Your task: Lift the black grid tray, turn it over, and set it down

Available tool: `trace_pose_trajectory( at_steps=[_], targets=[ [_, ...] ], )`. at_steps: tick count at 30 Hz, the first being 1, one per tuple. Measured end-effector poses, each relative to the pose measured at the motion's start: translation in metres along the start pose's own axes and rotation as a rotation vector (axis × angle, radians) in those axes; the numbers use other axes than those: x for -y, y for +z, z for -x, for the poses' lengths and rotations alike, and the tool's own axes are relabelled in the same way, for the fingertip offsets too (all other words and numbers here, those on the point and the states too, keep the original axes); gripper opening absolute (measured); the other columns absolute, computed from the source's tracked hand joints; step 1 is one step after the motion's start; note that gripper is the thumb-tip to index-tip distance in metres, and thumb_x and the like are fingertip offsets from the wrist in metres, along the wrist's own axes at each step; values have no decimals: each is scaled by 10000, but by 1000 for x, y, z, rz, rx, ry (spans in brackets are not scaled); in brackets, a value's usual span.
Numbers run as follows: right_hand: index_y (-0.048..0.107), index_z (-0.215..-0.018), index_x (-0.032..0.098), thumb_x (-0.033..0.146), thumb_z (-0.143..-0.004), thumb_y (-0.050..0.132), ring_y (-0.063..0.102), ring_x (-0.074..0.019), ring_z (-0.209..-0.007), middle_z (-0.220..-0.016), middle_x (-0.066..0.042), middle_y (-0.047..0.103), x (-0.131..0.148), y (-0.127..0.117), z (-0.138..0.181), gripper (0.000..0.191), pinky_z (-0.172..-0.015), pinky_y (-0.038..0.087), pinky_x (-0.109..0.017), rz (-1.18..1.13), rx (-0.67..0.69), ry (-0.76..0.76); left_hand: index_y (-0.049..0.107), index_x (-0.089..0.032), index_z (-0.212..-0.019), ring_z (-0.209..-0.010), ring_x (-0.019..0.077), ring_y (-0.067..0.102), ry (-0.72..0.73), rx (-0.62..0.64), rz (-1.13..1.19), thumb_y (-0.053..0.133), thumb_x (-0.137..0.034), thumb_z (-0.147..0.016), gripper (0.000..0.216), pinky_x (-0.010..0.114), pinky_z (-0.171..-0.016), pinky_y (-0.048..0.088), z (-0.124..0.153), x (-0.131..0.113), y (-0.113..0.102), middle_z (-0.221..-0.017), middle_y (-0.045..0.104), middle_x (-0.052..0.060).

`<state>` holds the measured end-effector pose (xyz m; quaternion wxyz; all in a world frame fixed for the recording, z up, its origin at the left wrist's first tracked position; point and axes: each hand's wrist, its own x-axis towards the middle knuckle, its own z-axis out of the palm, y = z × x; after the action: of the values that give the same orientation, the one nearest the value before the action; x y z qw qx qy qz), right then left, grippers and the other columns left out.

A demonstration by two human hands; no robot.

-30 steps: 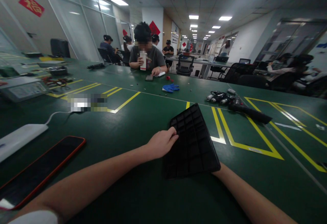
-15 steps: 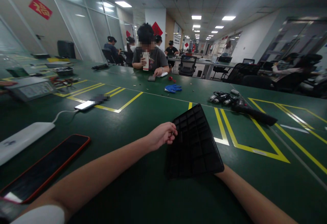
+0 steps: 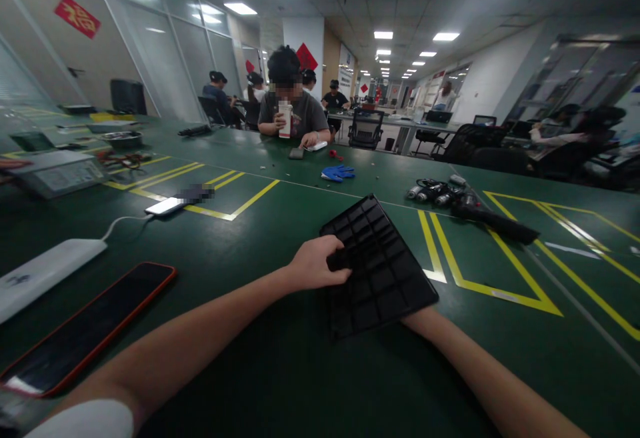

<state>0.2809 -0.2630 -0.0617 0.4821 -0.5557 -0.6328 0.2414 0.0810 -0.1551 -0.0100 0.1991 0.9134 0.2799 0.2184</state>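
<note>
The black tray [image 3: 383, 261] is tilted near the middle of the view, above the green table [image 3: 225, 351], with its grid of small compartments toward the camera. The compartments are too dark to tell what, if anything, lies in them.

The left hand [image 3: 320, 263] is at the tray's 9 o'clock side, its thumb and forefinger spread apart with a clear gap, over the tray's face. Nothing shows between these 2 digits; the other fingers are hard to make out, and I cannot tell whether the tips touch the tray. The right arm [image 3: 465, 351] comes in from 4 o'clock and runs behind the tray's lower edge. The right hand is hidden there, so I cannot tell how its fingers are set.

Taking the tray as the clock's centre, a phone [image 3: 90, 328] in a red-orange case lies toward 9 o'clock, with a long white block [image 3: 53, 275] and its white cable [image 3: 120, 222] just beyond. A blue glove [image 3: 339, 173] lies at 11 o'clock. Farther off in that direction, 1 seated person [image 3: 300, 115] holds a tall cup [image 3: 285, 122]. A bundle of black cables and silver-ended parts [image 3: 437, 193] sits between 1 and 2 o'clock, near yellow tape [image 3: 515, 299] that runs out toward 3 o'clock.
</note>
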Motion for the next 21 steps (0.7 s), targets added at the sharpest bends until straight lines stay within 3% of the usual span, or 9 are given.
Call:
trace_pose_trajectory(
  at_steps=[3, 7, 12, 15, 17, 19, 21],
  targets=[
    [596, -1100, 249, 309, -759, 541, 479, -296, -1028, -1041, -87, 598, -3, -32, -8, 351, -927, 373, -516, 293, -25, -44, 588, -173, -919, -838, 224, 566, -199, -72, -159, 581, -448, -687, 360, 298, -711, 409, -6, 21, -19, -923, 613, 76],
    [520, -1226, 154, 307, -828, 451, 449, -299, -987, -1048, -137, 586, -24, -73, -14, 431, -892, 382, -491, 776, -126, -45, 600, -150, -937, -907, 264, 576, -477, -96, -466, 517, -510, -710, 434, 312, -724, 416, -11, 59, -47, -997, 626, 112],
    [557, -1176, 154, 335, -852, 405, 479, -299, -941, -1002, -137, 614, -47, -87, -13, 401, -838, 414, -473, 944, -80, 78, 633, -115, -859, -891, 315, 596, -650, 2, -614, 455, -558, -732, 494, 342, -684, 437, -14, 91, -57, -937, 644, 172],
    [548, -1189, 158, 356, -854, 402, 478, -307, -966, -1032, -145, 600, -46, -86, -13, 416, -837, 423, -474, 977, -67, 98, 642, -107, -864, -908, 314, 590, -652, 14, -609, 440, -549, -762, 496, 351, -725, 441, -15, 94, -58, -949, 639, 180],
    [544, -1194, 130, 369, -838, 432, 443, -342, -1047, -1108, -178, 560, -41, -83, -13, 443, -871, 403, -508, 1031, -108, 60, 628, -98, -956, -946, 288, 575, -591, -86, -584, 383, -460, -831, 455, 347, -785, 433, -15, 89, -57, -1002, 623, 172],
    [525, -1206, 100, 382, -826, 453, 372, -380, -1148, -1195, -206, 500, -31, -76, -11, 478, -921, 355, -562, 1080, -172, -15, 573, -75, -1100, -992, 253, 553, -472, -234, -536, 293, -304, -886, 420, 337, -855, 412, -13, 76, -53, -1050, 598, 167],
    [489, -1232, 99, 388, -836, 443, 321, -373, -1216, -1252, -198, 464, -17, -62, -8, 493, -968, 314, -581, 1071, -182, -97, 494, -56, -1212, -994, 217, 548, -303, -303, -442, 238, -170, -883, 432, 324, -884, 407, -10, 57, -42, -1053, 589, 159]
  ],
)
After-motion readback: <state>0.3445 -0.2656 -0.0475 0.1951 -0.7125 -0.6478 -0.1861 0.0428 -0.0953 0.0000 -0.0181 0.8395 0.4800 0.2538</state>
